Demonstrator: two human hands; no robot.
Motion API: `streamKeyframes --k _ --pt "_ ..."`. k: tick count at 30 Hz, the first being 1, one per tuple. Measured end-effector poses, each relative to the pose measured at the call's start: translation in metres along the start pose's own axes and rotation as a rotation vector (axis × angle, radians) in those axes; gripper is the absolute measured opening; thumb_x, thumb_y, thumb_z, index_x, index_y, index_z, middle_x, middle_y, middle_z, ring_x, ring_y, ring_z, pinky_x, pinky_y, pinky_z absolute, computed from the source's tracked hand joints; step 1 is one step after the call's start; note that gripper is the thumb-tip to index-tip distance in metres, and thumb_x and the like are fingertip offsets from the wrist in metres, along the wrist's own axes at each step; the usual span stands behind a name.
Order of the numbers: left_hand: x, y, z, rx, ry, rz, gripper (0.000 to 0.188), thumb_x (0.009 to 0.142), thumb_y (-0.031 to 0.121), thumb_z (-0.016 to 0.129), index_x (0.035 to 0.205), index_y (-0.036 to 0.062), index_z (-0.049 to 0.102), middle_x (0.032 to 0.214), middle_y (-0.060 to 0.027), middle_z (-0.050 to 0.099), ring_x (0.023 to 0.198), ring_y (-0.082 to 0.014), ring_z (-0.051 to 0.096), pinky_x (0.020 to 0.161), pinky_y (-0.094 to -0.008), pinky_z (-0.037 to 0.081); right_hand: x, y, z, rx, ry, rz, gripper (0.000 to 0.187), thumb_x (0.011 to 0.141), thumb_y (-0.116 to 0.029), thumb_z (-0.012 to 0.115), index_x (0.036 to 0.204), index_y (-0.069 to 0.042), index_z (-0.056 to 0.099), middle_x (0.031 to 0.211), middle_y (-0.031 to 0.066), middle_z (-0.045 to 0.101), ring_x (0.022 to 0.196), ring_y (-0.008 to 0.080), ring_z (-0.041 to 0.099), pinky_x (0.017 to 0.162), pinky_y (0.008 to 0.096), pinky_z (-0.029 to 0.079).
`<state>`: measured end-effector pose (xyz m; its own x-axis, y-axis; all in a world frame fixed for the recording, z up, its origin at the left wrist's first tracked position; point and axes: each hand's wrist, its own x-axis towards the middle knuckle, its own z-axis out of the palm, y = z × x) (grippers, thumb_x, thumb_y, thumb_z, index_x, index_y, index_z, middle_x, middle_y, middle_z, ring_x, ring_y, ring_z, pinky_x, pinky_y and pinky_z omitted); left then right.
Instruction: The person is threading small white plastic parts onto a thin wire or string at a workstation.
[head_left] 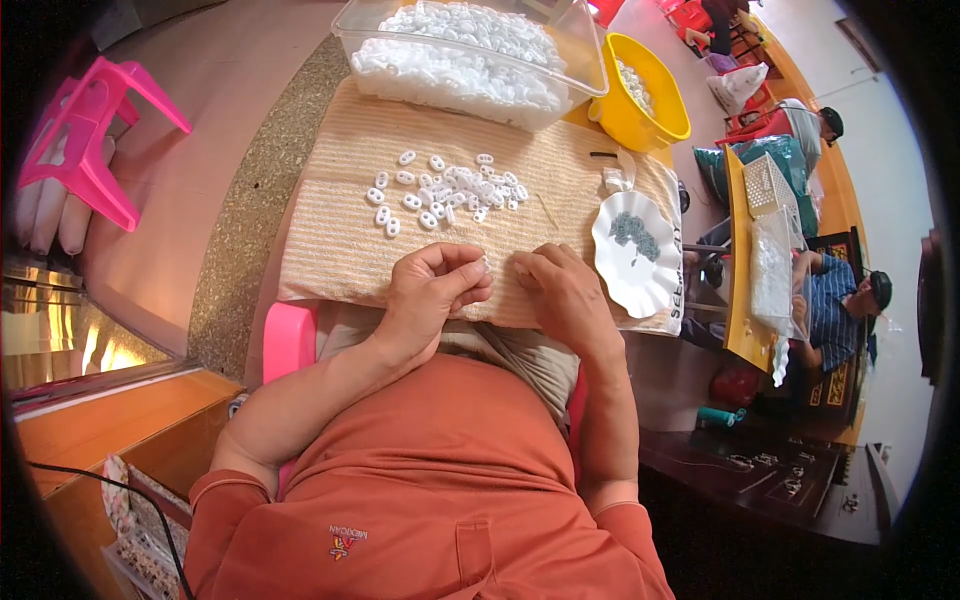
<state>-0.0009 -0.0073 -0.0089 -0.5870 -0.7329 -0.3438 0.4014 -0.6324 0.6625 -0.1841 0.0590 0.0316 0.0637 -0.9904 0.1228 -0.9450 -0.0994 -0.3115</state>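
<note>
My left hand [437, 290] is closed in a pinch at the near edge of the cloth-covered table. A sliver of a small white piece [486, 264] shows at its fingertips. Beside it, my right hand [566, 292] has its fingers curled and pressed together; what they hold, if anything, is hidden. Beyond both hands lies a loose pile of white oval plastic pieces [455, 190], each with two dark holes. Right of my right hand, a white scalloped plate [652, 288] carries a heap of small grey-green bits [634, 234].
A clear plastic bin [585, 75] full of white pieces stands at the table's far side, beside a yellow basket [655, 125]. A thin stick [547, 211] lies on the striped cloth [330, 215]. Pink stools [100, 150] stand left. At right, a person [840, 300] sits by another table.
</note>
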Motion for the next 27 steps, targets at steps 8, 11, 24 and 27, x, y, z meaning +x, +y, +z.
streamKeyframes --k 8,11,24,27 --pt "-0.002 0.003 0.003 0.015 -0.006 -0.015 0.011 0.088 0.006 0.062 0.098 0.0008 0.061 0.085 -0.0064 0.064 0.075 -0.0122 0.064 0.071 -0.0246 0.055 -0.002 0.005 0.008 0.709 0.05 0.173 0.025 0.083 -0.002 0.067 0.108 -0.001 0.064 0.085 0.0014 0.061 0.08 0.01 0.056 0.074 0.0235 0.046" --pt "-0.002 0.003 0.003 0.029 -0.011 -0.029 0.012 0.088 0.006 0.062 0.099 0.0008 0.061 0.084 -0.0063 0.064 0.074 -0.012 0.064 0.071 -0.0243 0.055 -0.002 0.004 0.01 0.873 0.029 0.216 0.027 0.085 -0.004 0.067 0.112 0.001 0.063 0.09 -0.0014 0.061 0.082 0.0063 0.054 0.075 0.0218 0.045" --pt "0.0 0.003 0.001 0.057 -0.011 -0.033 0.012 0.088 0.005 0.062 0.099 0.0009 0.061 0.085 -0.0055 0.065 0.074 -0.0115 0.064 0.069 -0.0234 0.055 0.0 0.008 0.026 1.177 0.006 0.208 0.03 0.087 -0.002 0.064 0.116 0.004 0.06 0.099 0.0036 0.062 0.092 0.0092 0.058 0.08 0.0219 0.047" --pt "0.0 0.004 0.001 0.052 -0.008 -0.036 0.012 0.087 0.004 0.062 0.099 0.0008 0.061 0.085 -0.0058 0.065 0.075 -0.0116 0.065 0.069 -0.0231 0.056 0.001 0.006 0.021 1.115 -0.016 0.198 0.03 0.087 -0.002 0.063 0.116 0.004 0.06 0.101 0.0046 0.061 0.093 0.0099 0.058 0.081 0.0225 0.047"
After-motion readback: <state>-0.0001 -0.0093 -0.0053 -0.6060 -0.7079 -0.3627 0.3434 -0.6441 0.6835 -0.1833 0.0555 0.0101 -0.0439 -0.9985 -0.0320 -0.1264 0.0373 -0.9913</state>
